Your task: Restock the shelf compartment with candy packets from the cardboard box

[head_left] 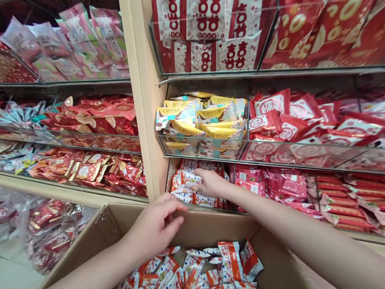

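Note:
My right hand reaches into the bottom shelf bin. Its thumb and fingers are closed around a small white-and-orange snack packet, among similar packets laid in rows there. Above the near wall of an open cardboard box hovers my left hand. Its fingers are loosely bent, with the thumb apart, and nothing shows in them. Inside the box lies a loose heap of snack packets, white with orange and blue print. My left forearm hides part of the heap.
Yellow-and-white packets fill the bin above my right hand. Red-and-white packets and pink packets lie to its right. A wooden post divides the shelves. Clear plastic bags of red packets stand on the floor at left.

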A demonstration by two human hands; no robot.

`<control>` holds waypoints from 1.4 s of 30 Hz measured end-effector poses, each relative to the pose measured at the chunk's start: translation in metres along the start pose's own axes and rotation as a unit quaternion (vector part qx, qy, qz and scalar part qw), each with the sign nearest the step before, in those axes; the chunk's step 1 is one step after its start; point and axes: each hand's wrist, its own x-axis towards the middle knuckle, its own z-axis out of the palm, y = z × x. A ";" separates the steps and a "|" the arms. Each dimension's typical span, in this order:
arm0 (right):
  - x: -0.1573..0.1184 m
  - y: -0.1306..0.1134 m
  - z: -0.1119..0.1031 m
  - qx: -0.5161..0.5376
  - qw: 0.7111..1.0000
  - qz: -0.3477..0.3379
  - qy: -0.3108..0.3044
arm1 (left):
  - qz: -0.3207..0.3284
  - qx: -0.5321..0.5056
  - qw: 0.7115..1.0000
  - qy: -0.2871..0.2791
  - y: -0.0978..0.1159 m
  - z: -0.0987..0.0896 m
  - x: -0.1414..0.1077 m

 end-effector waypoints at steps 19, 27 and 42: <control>0.026 0.008 0.036 -0.059 0.992 -0.111 0.004 | -0.013 0.094 0.995 -0.041 -0.014 0.024 -0.041; 0.030 0.005 0.044 -0.085 0.992 -0.081 0.040 | -0.015 0.113 0.993 -0.039 -0.012 0.029 -0.041; 0.015 -0.004 0.040 -0.131 0.971 -0.198 0.026 | -0.021 0.121 0.990 -0.065 -0.011 0.028 -0.042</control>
